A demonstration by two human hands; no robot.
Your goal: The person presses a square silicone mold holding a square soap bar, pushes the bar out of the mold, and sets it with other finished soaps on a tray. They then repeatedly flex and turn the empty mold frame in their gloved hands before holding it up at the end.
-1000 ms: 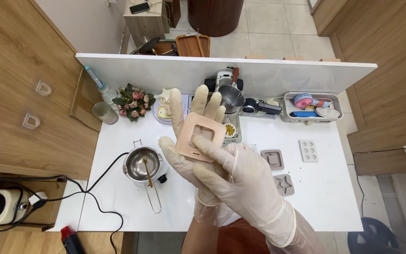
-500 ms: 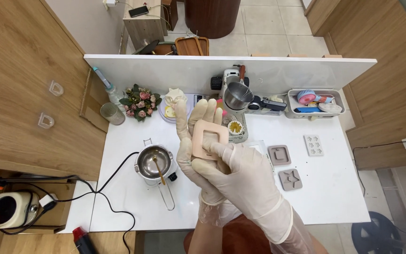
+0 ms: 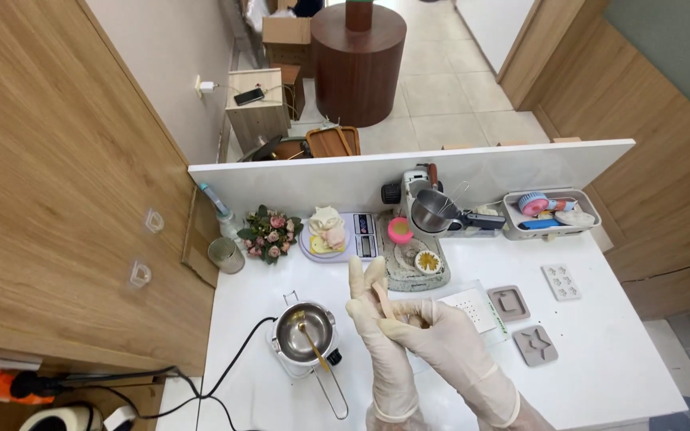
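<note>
One thin pink square silicone mould [image 3: 382, 301], seen edge-on, sits upright between both gloved hands above the white table [image 3: 600, 359]. Left hand [image 3: 373, 307] has fingers straight, pressed together, flat behind the mould. Right hand [image 3: 433, 327] has fingers curled, pinching its lower edge; fingertips hidden. Mould's face can't be made out. Small metal melting pot with spoon [image 3: 305, 334] stands just left.

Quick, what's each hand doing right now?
Left hand: fingers straight, flat against the pink mould.
Right hand: closed on the pink mould.
</note>
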